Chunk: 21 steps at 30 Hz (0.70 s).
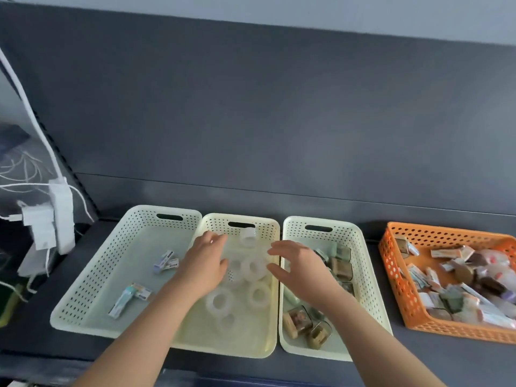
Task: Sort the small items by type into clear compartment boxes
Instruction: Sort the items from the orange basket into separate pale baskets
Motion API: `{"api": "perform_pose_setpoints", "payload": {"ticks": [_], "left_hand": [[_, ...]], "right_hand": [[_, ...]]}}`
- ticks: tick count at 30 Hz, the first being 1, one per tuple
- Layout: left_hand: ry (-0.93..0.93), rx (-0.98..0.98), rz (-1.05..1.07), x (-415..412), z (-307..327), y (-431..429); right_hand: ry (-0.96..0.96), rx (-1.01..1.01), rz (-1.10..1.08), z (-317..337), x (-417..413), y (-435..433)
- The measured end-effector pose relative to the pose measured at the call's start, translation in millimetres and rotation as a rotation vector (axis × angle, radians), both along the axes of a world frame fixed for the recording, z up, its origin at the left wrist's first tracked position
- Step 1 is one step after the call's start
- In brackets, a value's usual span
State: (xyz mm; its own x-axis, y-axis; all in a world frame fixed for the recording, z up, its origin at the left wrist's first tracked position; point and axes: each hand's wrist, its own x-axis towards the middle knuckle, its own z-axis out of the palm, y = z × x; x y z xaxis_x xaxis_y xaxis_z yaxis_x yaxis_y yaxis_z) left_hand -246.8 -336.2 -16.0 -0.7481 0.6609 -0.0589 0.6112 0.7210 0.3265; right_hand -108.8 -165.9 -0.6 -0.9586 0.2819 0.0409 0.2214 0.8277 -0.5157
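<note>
Three cream perforated baskets stand side by side. The left basket (92, 275) holds a few small printed boxes (166, 263). The middle basket (245, 342) holds several clear tape rolls (255, 268). The right basket (368, 280) holds several brown packaged items (298, 321). My left hand (203, 263) hovers over the middle basket's left side, fingers apart, holding nothing. My right hand (298, 268) hovers over the gap between the middle and right baskets, fingers spread and empty. An orange basket (402, 291) at the far right holds a mixed heap of small items.
A dark grey panel rises behind the baskets. At the left edge, a white power strip (62, 213) with plugs and white cables hangs beside the table. The baskets rest on a dark table top (385, 367).
</note>
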Motion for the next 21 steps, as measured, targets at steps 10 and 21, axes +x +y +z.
{"api": "perform_pose_setpoints", "payload": {"ticks": [10, 21], "left_hand": [[0.079, 0.343, -0.346, 87, 40, 101], [-0.151, 0.274, -0.466, 184, 28, 281]], "right_hand": [[0.033, 0.069, -0.193, 33, 101, 71], [0.011, 0.013, -0.421, 22, 233, 241]]}}
